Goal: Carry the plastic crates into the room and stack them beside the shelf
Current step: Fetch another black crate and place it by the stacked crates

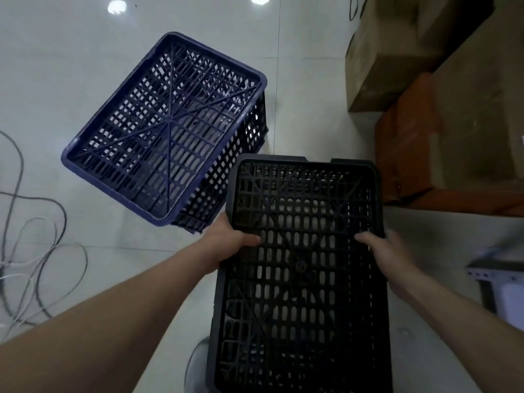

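Black crate (303,273) held upside down, both hands.
My left hand (226,245) and right hand (394,259) gripped its side edges, thumbs on its base.

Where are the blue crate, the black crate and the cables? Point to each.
blue crate (167,129): head view, on its mesh bottom.
black crate (300,268): head view, on its mesh bottom.
cables (34,251): head view, on a floor loop.

The floor (71,80) is pale glossy tile with thin grout lines, and two round ceiling lights (116,7) reflect in it at the upper left. Loose grey and white cables (34,251) snake along the left edge. Brown and orange cardboard boxes (419,80) stack at the upper right, above a grey metal shelf frame (487,272).
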Demonstrator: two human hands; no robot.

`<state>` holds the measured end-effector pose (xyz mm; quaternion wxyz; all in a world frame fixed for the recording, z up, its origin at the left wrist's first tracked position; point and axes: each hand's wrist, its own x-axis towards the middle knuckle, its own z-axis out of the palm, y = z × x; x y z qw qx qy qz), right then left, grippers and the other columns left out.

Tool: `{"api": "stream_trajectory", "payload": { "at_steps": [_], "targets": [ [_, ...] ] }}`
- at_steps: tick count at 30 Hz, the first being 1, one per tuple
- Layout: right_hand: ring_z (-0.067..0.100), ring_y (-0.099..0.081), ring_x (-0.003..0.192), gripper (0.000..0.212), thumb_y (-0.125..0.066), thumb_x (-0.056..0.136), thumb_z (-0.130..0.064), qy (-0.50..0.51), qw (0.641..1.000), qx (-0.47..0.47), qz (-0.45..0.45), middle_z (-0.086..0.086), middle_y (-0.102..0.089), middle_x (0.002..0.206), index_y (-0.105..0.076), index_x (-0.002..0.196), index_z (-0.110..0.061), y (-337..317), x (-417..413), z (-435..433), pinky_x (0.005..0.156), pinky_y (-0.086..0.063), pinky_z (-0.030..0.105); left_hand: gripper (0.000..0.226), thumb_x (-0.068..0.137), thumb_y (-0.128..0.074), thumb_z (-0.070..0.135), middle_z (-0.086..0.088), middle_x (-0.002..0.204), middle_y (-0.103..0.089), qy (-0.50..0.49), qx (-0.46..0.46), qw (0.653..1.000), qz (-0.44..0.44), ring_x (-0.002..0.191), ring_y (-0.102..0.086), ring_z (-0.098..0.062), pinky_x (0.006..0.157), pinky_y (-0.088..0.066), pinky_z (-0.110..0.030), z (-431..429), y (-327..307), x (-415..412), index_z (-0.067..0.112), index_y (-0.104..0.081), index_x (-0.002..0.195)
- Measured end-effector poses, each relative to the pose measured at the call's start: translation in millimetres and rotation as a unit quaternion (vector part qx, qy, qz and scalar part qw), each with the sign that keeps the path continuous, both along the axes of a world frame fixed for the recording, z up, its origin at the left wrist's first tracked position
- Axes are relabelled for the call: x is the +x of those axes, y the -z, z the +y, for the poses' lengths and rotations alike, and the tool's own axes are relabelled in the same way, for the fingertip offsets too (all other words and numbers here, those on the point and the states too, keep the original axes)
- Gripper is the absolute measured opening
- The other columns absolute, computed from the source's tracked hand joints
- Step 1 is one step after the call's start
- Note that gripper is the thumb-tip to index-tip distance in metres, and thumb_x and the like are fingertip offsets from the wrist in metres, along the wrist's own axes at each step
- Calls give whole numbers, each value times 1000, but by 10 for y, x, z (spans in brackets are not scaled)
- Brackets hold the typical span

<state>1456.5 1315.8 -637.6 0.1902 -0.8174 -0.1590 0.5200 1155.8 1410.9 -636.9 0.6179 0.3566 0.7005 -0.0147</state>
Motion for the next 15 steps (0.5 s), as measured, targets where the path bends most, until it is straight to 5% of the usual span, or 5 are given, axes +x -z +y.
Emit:
{"api": "stream_trajectory", "payload": {
  "at_steps": [2, 4, 7, 10, 15],
  "targets": [
    [21, -71, 70, 17, -65, 95, -29, 17, 1000, 12, 17, -2, -74, 72, -73, 94, -14, -61, 30, -9, 58, -50, 29, 65, 81, -79, 17, -8, 122, -64, -30, -14, 999, -1, 106, -65, -29, 66, -54, -35, 27, -76, 7, 17, -45, 135],
    [18, -66, 59, 21, -61, 97, -28, 25, 999, 20, 27, -2, -68, 62, -70, 85, -13, -192, 53, -59, 58, -48, 29, 53, 86, -72, 16, -10, 119, -66, -54, -19, 998, -2, 100, -66, -27, 61, -50, -32, 21, -216, -2, 17, -48, 134],
    [21, -70, 70, 31, -56, 100, -36, 61, 996, 50, 37, 8, -74, 81, -74, 89, -13, -484, 45, -164, 66, -51, 35, 53, 83, -70, 35, -9, 120, -66, -78, -8, 997, 3, 95, -63, -25, 67, -48, -34, -38, -541, -52, 23, -50, 131],
    [25, -70, 97, 44, -41, 105, -57, 125, 987, 92, 40, 5, -77, 105, -75, 103, -28, -846, 7, -237, 80, -53, 42, 91, 61, -66, 72, -7, 131, -61, -96, 6, 995, 8, 115, -59, -36, 94, -45, -58, -47, -914, -109, 24, -48, 136],
    [26, -65, 105, 61, -21, 104, -70, 221, 967, 118, 45, 2, -70, 108, -68, 110, -31, -1235, -60, -291, 103, -49, 52, 93, 75, -52, 86, -2, 140, -57, -129, 43, 990, -47, 123, -56, -30, 81, -44, -45, -100, -1374, -129, 26, -43, 146]
  ]
}}
